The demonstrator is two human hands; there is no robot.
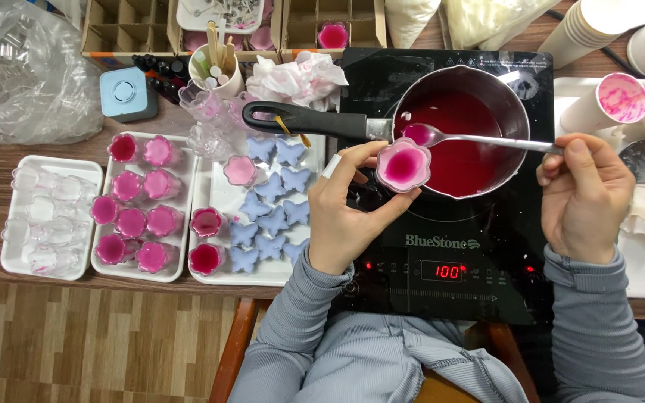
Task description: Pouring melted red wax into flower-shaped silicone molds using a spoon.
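While the left hand (345, 205) pinches the flower-shaped mould (403, 166) at the saucepan (460, 130) rim, right hand (584, 195) fingers grip the loaded spoon (479, 139); a wobble could drip hot red liquid onto fingers.

home craft wkshp | induction hob (442, 246) | mould trays (210, 216) | wood table (9, 149)

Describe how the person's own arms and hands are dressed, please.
Both arms wear long grey ribbed-knit sleeves with snug cuffs ending at the wrists. The left hand is bare apart from a white strip, like tape or a plaster, wrapped around one finger. The right hand is bare: no glove, ring or watch shows.
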